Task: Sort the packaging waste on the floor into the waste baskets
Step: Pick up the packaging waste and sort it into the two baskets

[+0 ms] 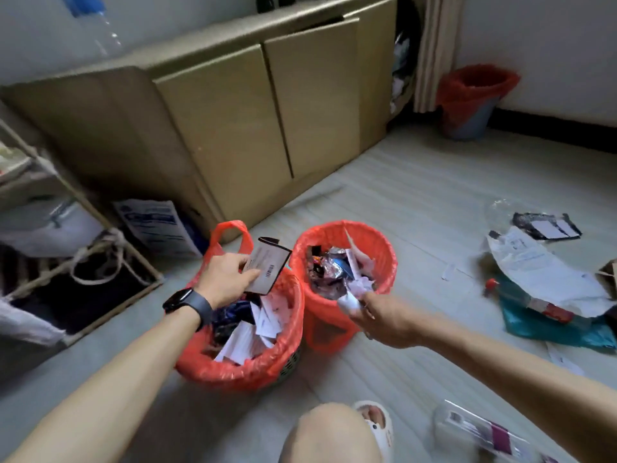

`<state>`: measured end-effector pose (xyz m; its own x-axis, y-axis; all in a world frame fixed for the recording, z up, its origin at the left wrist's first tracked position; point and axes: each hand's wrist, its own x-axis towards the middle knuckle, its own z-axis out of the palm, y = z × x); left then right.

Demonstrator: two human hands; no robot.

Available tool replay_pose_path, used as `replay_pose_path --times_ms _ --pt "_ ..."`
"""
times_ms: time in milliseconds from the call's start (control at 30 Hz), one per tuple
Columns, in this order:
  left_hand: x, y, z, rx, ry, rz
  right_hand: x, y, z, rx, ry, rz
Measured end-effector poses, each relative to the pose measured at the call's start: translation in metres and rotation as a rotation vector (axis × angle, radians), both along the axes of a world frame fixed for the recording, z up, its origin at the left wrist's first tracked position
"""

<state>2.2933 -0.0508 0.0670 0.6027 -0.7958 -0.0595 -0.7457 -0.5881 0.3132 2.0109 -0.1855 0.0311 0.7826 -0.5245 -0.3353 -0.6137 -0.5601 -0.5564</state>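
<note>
My left hand pinches a flat card by its lower edge and holds it over the left basket, which is full of paper slips; I judge the card belongs with them. My right hand is clamped on a crumpled white wad at the near rim of the right basket, where foil and plastic wrappers lie, so that looks like its bin. The baskets stand just beside each other, which keeps both drops short. At three o'clock from them, well apart, a pile of mailers lies on the floor. A clear pack lies at five o'clock.
</note>
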Motion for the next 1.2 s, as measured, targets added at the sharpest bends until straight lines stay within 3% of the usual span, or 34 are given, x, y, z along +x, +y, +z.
replay_pose_path --times_ms 167,433,533,600,667,767,933,1100,1200 --pt "0.02 0.046 -0.024 -0.018 0.027 0.112 0.043 0.025 -0.009 -0.082 -0.019 0.122" --pt "0.029 0.086 -0.073 0.143 -0.081 0.266 0.105 0.059 -0.035 0.031 -0.361 -0.04" --pt "0.038 0.098 -0.096 0.179 0.008 0.255 0.123 0.063 -0.051 -0.062 -0.453 0.0" --pt "0.036 0.105 -0.11 0.299 0.007 0.244 0.126 0.066 -0.069 -0.312 -0.372 0.059" --pt "0.026 0.11 -0.122 0.37 -0.059 0.284 0.122 0.071 -0.085 -0.433 -0.264 0.078" --pt "0.011 0.115 -0.13 0.35 -0.016 0.355 0.111 0.077 -0.109 -0.345 -0.15 0.045" --pt "0.015 0.109 -0.129 0.486 0.038 0.325 0.111 0.085 -0.111 -0.129 -0.085 -0.005" --pt "0.016 0.099 -0.119 0.477 -0.015 0.339 0.115 0.077 -0.106 -0.119 -0.047 0.036" --pt "0.01 0.081 -0.103 0.371 -0.076 0.262 0.106 0.066 -0.098 -0.087 -0.016 0.075"
